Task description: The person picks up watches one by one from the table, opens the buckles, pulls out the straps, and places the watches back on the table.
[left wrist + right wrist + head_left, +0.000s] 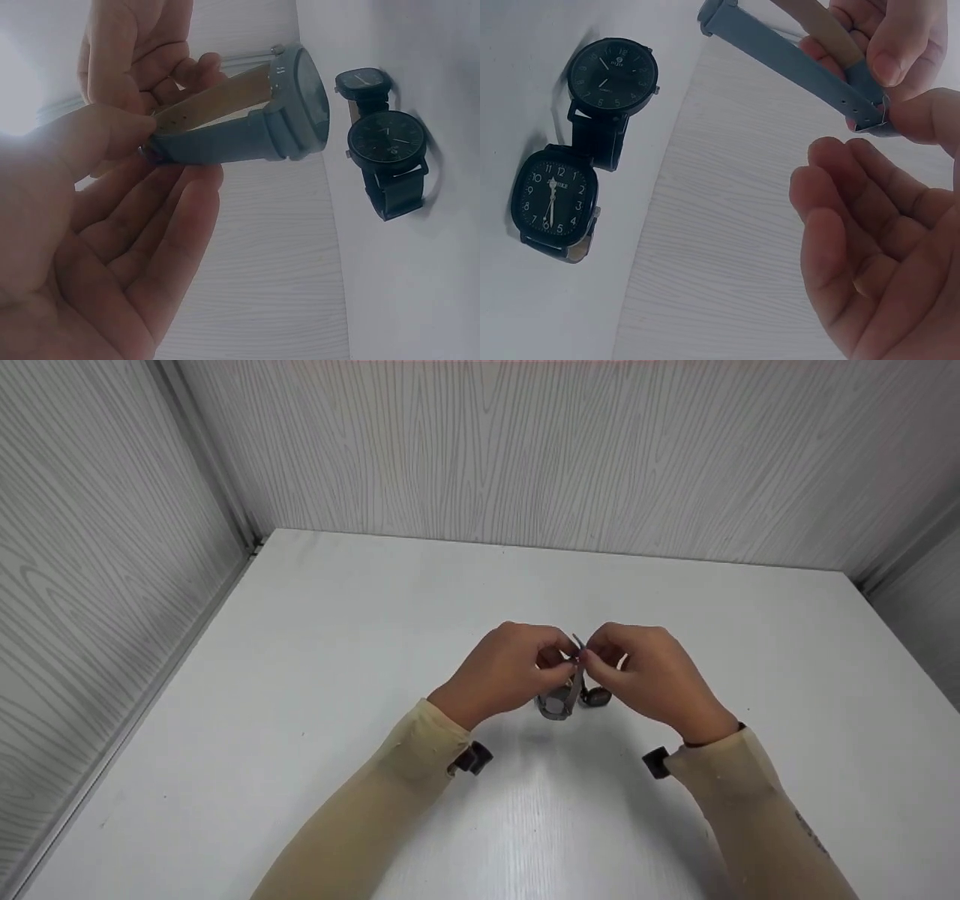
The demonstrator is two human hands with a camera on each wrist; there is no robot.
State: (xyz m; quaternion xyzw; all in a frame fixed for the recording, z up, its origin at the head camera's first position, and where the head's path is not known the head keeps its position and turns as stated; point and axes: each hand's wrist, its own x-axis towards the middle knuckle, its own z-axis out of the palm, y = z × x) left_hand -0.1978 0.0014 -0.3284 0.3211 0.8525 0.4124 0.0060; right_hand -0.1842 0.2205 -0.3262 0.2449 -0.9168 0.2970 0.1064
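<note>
White table [337, 607]: our left hand [506, 667] and right hand [652, 671] pinch blue-grey watch strap [232, 142] near buckle [875, 122]. Looks light, pliant; best gripped there, sparing likely fragile glass [313, 91].

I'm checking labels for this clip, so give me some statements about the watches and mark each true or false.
1. The round black wristwatch and squarish black wristwatch rest on the table. True.
2. Four wristwatches are visible. False: there are three.
3. The left grip and right grip are both at the strap of the blue-grey wristwatch. True.
4. The right grip holds the squarish black wristwatch. False: it is on the blue-grey wristwatch's strap.
5. The strap's inner face is tan. True.
6. The blue-grey wristwatch lies flat on the table. False: it is held up above it.
</note>
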